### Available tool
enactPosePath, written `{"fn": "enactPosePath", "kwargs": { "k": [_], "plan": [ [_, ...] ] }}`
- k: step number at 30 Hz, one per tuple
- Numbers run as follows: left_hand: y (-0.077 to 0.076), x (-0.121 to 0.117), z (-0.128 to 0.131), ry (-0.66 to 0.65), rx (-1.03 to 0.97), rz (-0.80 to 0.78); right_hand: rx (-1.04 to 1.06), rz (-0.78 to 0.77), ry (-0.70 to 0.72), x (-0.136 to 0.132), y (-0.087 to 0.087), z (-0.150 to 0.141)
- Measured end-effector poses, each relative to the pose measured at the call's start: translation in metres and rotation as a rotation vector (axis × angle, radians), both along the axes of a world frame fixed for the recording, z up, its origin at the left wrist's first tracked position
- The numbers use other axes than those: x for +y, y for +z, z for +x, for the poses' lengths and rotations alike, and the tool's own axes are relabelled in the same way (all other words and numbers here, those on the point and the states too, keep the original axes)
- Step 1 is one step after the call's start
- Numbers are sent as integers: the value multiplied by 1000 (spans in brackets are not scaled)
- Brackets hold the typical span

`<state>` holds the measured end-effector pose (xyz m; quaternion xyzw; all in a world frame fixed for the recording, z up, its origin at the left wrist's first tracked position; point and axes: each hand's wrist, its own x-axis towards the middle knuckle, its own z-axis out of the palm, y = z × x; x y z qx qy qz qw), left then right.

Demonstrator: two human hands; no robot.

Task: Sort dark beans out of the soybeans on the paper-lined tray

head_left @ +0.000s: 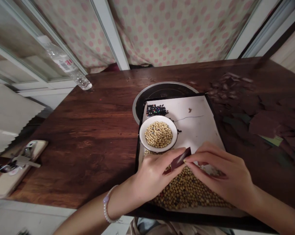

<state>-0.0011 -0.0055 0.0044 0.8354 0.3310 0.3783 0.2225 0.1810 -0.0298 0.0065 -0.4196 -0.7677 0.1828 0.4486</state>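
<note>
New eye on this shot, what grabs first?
First, the big heap of soybeans on the white-lined tray at the bottom, with a white bowl of more soybeans above it. Next, the dark card pinched between the left hand and right hand over the heap. Off to the right, dark brown scraps lie scattered across the wooden table.

Dark wooden tabletop: black-edged tray lined with white paper, near front edge, right of centre. Round black hob with metal rim behind it, tray overlapping it. Dark brown paper scraps scattered toward right edge, some heaped near far right corner.
</note>
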Motion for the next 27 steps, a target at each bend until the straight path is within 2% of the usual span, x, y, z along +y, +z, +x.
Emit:
{"fn": "enactPosePath", "kwargs": {
  "k": [6,14,24,27],
  "plan": [
    [1,1,1,-3,-7,30,38,-60,-56,1,3,1],
    [1,-2,1,18,-3,7,23,40,-32,0,-1,0],
    [0,-2,1,13,-6,-2,-44,91,-23,-1,-3,2],
    [0,-1,0,-4,1,-2,-24,62,-13,-1,-3,2]
  ]
}}
